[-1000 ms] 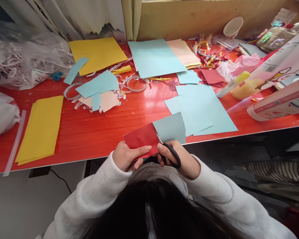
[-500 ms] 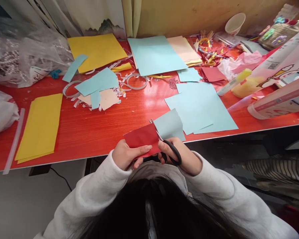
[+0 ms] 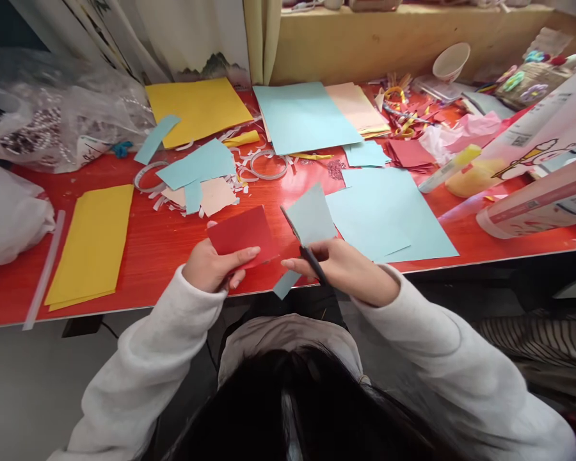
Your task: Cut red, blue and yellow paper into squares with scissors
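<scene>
Scissors [image 3: 312, 262]: clamped in right hand [image 3: 343, 264], above bench [image 3: 160, 256] | Red paper [image 3: 242, 235]: clamped between thumb and fingers of left hand [image 3: 210, 266], apart from scissors | Light-blue piece [image 3: 313, 214]: beside scissors blades, at right hand

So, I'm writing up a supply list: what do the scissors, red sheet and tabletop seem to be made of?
Scissors: smooth black handle, probably plastic; thin gray blade, likely metal.
Red sheet: matte paper or thin card, judging by its flat, crisp edges.
Tabletop: glossy red, lacquered wood or laminate, from its faint grain and sheen.
</scene>
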The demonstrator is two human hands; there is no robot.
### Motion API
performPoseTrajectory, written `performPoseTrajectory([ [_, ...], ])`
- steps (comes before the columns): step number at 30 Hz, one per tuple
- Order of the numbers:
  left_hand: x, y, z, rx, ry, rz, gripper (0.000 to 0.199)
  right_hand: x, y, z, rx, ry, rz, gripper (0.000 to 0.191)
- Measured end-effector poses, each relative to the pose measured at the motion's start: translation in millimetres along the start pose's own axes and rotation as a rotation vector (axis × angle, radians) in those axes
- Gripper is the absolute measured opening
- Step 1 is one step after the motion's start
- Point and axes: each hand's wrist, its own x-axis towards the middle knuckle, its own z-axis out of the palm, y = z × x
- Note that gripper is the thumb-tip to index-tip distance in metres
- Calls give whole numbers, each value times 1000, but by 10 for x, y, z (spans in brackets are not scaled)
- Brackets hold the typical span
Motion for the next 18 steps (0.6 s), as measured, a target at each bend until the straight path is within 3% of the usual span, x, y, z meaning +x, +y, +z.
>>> performPoseTrajectory([
  [6,93,5,-163,-36,145,111,32,230,-220,-68,-595,85,-127,35],
  [10,102,-112,-173,44,102,153,24,237,-316,21,-772,186,-115,37],
  [15,91,-162,-132,167,187,233,20,229,-293,73,-663,256,-196,28],
  [18,102,-158,-101,163,166,221,24,197,-271,42,-247,107,-304,23],
])
